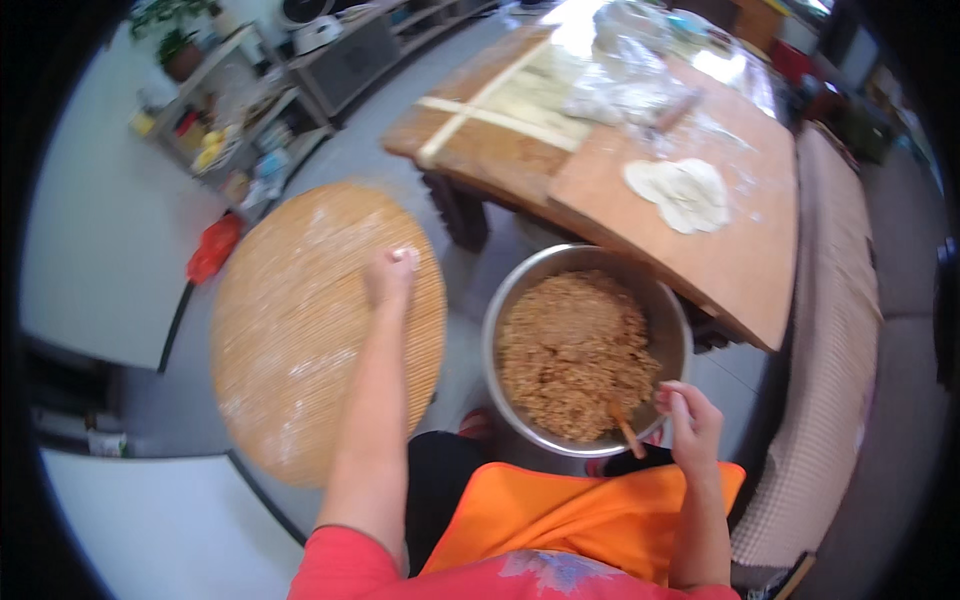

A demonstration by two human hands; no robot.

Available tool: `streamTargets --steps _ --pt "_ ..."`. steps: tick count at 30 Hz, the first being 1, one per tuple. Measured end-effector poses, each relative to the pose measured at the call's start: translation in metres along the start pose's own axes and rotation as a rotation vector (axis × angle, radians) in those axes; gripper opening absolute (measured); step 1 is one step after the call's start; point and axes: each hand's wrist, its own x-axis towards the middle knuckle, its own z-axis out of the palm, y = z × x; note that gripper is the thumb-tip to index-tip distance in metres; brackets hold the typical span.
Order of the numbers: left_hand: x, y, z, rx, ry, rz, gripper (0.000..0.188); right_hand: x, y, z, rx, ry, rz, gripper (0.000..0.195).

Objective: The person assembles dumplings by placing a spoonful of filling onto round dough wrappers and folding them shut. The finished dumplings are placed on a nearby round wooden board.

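Observation:
My left hand (pixel 390 276) is over the right part of a round, ridged, flour-dusted tray (pixel 300 330). Its fingers are closed around a small white piece, apparently dough (pixel 409 256), mostly hidden by the hand. My right hand (pixel 693 421) hovers by the lower right rim of a large steel bowl (pixel 496 375), fingers curled; whether anything is inside them cannot be made out. Brown chopped filling (pixel 574 349) fills much of the bowl, and a wooden utensil handle (pixel 628 433) sticks out of it over the near rim.
A wooden table (pixel 502 161) stands ahead, its board (pixel 720 277) overhanging the bowl. On the board lie flattened white dough (pixel 681 193), a rolling pin (pixel 675 111) and clear plastic bags (pixel 630 75). A sofa (pixel 817 345) borders the right; shelves (pixel 247 112) and a red bag (pixel 214 247) are left.

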Motion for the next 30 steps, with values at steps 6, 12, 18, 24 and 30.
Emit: streamTargets --steps 6,12,18,24,30 --pt "-0.004 -0.003 -0.016 0.059 0.156 0.109 0.036 0.097 0.001 -0.025 -0.167 0.241 -0.254 0.014" --pt "-0.106 0.089 -0.048 -0.807 0.014 0.120 0.020 0.250 0.020 -0.059 -0.608 0.368 -0.265 0.019" --pt "-0.193 0.106 -0.053 -0.877 -0.254 0.266 0.011 0.300 0.017 -0.033 -0.743 0.345 -0.345 0.015" --pt "-0.203 0.106 -0.037 -0.928 -0.333 0.270 0.012 0.296 0.029 -0.040 -0.837 0.388 -0.595 0.013" --pt "-0.220 0.118 -0.029 -1.206 -0.729 -0.015 0.012 0.312 0.005 -0.060 -0.042 0.470 -0.121 0.019"
